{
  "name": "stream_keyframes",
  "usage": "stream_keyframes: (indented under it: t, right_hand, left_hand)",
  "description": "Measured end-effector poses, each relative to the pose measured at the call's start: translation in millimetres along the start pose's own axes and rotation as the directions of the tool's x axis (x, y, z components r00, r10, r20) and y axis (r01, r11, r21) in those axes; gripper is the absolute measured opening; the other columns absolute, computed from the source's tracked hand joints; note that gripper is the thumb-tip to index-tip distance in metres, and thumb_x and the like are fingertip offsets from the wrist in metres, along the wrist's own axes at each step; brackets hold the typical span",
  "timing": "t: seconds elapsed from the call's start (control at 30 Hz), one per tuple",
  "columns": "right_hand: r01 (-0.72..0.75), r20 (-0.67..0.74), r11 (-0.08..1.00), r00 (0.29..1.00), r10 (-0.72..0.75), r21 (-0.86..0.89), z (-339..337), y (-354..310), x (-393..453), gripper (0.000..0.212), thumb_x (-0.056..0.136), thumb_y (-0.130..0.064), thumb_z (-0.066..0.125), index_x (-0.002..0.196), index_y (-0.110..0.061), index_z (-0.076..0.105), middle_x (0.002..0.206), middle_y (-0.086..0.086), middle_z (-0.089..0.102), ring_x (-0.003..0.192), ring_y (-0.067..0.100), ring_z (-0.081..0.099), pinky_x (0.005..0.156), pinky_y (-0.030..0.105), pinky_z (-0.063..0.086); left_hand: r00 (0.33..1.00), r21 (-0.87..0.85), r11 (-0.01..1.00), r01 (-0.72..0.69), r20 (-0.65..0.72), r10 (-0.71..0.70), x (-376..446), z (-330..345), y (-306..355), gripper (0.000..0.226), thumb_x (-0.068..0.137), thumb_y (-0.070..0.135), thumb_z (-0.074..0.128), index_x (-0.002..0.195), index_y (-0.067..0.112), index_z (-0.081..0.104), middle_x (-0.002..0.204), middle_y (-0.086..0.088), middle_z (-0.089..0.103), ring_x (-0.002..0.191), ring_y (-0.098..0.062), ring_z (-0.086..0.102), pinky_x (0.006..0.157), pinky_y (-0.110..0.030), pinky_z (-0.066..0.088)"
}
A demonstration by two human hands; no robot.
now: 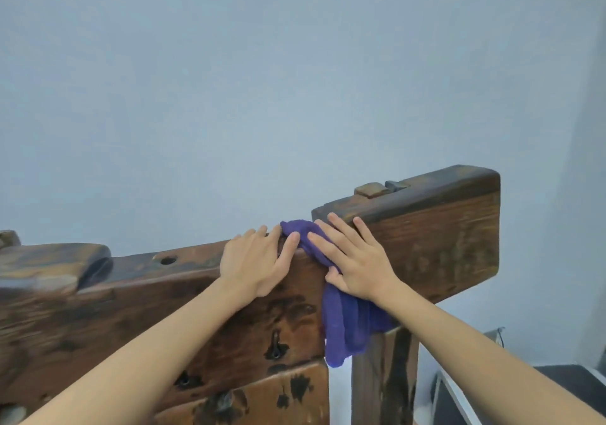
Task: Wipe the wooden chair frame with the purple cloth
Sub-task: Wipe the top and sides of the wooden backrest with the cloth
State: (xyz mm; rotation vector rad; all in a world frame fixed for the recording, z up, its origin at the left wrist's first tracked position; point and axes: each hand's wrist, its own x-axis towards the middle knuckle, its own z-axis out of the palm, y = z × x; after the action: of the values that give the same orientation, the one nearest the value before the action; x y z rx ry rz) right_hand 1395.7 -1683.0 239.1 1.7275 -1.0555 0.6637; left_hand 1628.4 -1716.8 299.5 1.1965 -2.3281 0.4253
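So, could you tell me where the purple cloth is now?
Head view, right of centre: the purple cloth drapes over the wooden chair frame, under the right hand, with the left hand beside it.

I can read no text, label, brand, number or sign here: not on the chair frame point(426, 244), the cloth point(344, 326) or the wall point(262, 80).
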Motion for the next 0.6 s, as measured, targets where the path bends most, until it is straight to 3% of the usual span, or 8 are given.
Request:
stream_keyframes:
  t: [0.07, 0.13, 0.2, 0.27, 0.37, 0.43, 0.53, 0.6]
  right_hand:
    - [-0.041, -0.059, 0.997, 0.997, 0.045, 0.069, -4.1, 9.6, 6.7, 0.064, 0.081, -0.019, 0.057, 0.146, -0.02, 0.058, 0.152, 0.007, 0.055, 0.147, 0.028, 0.043, 0.122, 0.052, 0.028]
    - [-0.242, -0.115, 0.958, 0.958, 0.261, 0.154, -7.9, 27.9, 14.9, 0.06, 0.08, -0.013, 0.053, 0.139, -0.015, 0.064, 0.142, 0.006, 0.063, 0.143, 0.028, 0.049, 0.123, 0.052, 0.024]
    - [-0.492, -0.101, 0.842, 0.847, 0.522, 0.222, -15.4, 57.6, 24.8, 0.054, 0.083, -0.015, 0.044, 0.131, -0.014, 0.068, 0.132, 0.003, 0.069, 0.136, 0.025, 0.057, 0.124, 0.055, 0.022]
    - [-0.652, 0.008, 0.738, 0.75, 0.661, 0.172, -25.7, 93.6, 30.1, 0.051, 0.086, -0.022, 0.038, 0.124, -0.023, 0.071, 0.124, -0.004, 0.073, 0.126, 0.018, 0.062, 0.124, 0.054, 0.02]
    - [-0.701, 0.204, 0.713, 0.701, 0.683, 0.019, -36.2, 138.7, 25.8, 0.052, 0.085, -0.03, 0.035, 0.119, -0.038, 0.073, 0.117, -0.006, 0.074, 0.124, 0.016, 0.059, 0.124, 0.051, 0.015]
    - [-0.719, 0.259, 0.694, 0.663, 0.703, -0.043, -41.7, 165.1, 19.7, 0.053, 0.086, -0.033, 0.032, 0.119, -0.041, 0.072, 0.115, -0.005, 0.075, 0.122, 0.021, 0.058, 0.123, 0.052, 0.015]
    - [-0.795, 0.275, 0.6, 0.559, 0.783, -0.091, -52.3, 204.9, 9.7, 0.057, 0.085, -0.034, 0.028, 0.12, -0.039, 0.073, 0.121, 0.003, 0.075, 0.121, 0.032, 0.058, 0.121, 0.051, 0.022]
    - [-0.842, 0.322, 0.53, 0.478, 0.817, -0.096, -58.1, 232.5, 4.9, 0.057, 0.084, -0.033, 0.03, 0.122, -0.04, 0.072, 0.125, 0.005, 0.073, 0.119, 0.038, 0.058, 0.11, 0.047, 0.033]
  left_hand:
    - [1.0, -0.053, 0.999, -0.001, -0.024, 0.0, 11.1, 4.3, 8.4, 0.066, 0.095, 0.065, 0.004, 0.118, 0.028, 0.052, 0.102, -0.002, 0.072, 0.096, -0.031, 0.068, 0.068, -0.037, 0.043]
    - [0.998, -0.083, 0.997, 0.0, -0.055, -0.004, 23.6, 8.6, 18.5, 0.071, 0.094, 0.067, 0.003, 0.135, 0.029, 0.046, 0.112, -0.001, 0.072, 0.1, -0.031, 0.068, 0.07, -0.038, 0.046]
    - [0.996, -0.078, 0.997, -0.027, -0.09, 0.02, 34.3, 10.1, 30.9, 0.08, 0.091, 0.07, 0.001, 0.154, 0.03, 0.03, 0.127, 0.002, 0.066, 0.106, -0.03, 0.066, 0.072, -0.039, 0.049]
    - [0.993, -0.091, 0.993, -0.071, -0.101, 0.061, 47.6, 13.5, 52.8, 0.082, 0.09, 0.071, 0.002, 0.158, 0.03, 0.022, 0.136, 0.002, 0.061, 0.111, -0.03, 0.064, 0.073, -0.041, 0.05]
    - [0.995, -0.212, 0.977, -0.039, -0.095, 0.019, 70.2, 18.8, 82.9, 0.068, 0.094, 0.066, 0.014, 0.148, 0.035, 0.041, 0.135, 0.002, 0.064, 0.118, -0.033, 0.061, 0.085, -0.043, 0.052]
    - [0.999, -0.285, 0.959, -0.003, -0.045, -0.01, 80.9, 22.6, 87.6, 0.069, 0.092, 0.065, 0.015, 0.141, 0.035, 0.053, 0.136, 0.005, 0.065, 0.124, -0.031, 0.059, 0.093, -0.043, 0.05]
    - [1.0, -0.336, 0.942, 0.009, 0.017, -0.004, 84.4, 25.3, 80.4, 0.076, 0.089, 0.07, 0.014, 0.144, 0.034, 0.052, 0.145, 0.008, 0.059, 0.132, -0.026, 0.053, 0.1, -0.041, 0.044]
    - [0.999, -0.347, 0.938, 0.016, 0.041, -0.002, 83.2, 25.4, 78.6, 0.081, 0.086, 0.075, 0.013, 0.145, 0.034, 0.05, 0.146, 0.007, 0.057, 0.133, -0.025, 0.052, 0.101, -0.042, 0.043]
